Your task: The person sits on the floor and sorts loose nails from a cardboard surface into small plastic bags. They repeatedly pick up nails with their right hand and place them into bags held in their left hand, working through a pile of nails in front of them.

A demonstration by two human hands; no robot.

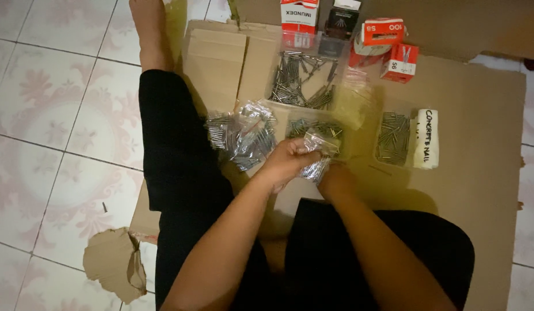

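Below, cardboard sheet [474,115] w/ tiled floor [42,115]

Floor of pale square tiles [48,115] with a faded pink flower pattern and thin dark grout lines. Spread over the tiles, a large flattened sheet of brown cardboard [474,150], edges ragged on the right. Lower left, a torn scrap of cardboard [114,262] lying loose on the tiles. Dim, warm light throughout, with soft shadows. No walls, windows or furniture in view.
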